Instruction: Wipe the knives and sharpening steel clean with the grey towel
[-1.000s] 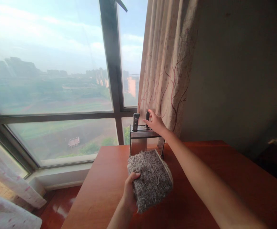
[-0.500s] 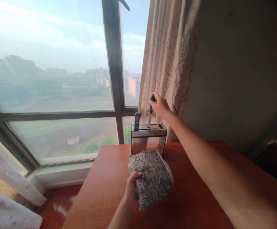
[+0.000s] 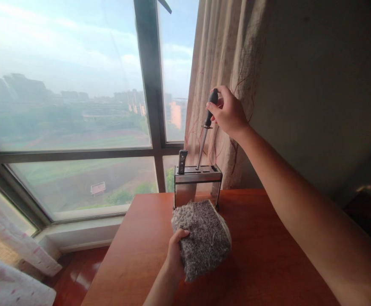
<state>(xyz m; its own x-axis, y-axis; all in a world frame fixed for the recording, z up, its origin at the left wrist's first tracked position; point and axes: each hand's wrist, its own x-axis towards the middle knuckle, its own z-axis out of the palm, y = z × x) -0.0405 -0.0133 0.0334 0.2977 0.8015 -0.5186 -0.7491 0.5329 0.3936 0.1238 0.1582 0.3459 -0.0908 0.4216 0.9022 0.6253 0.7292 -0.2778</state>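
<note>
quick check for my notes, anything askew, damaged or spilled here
The sharpening steel tilts atop the knife holder, though the right hand holds it. The gray cloth in the left hand looks shaggy, perhaps frayed. No spill shows.

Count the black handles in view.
2. One black handle stands at the left end of the slotted rack; the other, atop a metal rod, is in the right grip.

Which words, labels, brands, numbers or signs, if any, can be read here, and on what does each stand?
None: no text can be read on the rod, knife handle, rack or cloth.
Too blurred to tell: any signs on the buildings outside.
</note>
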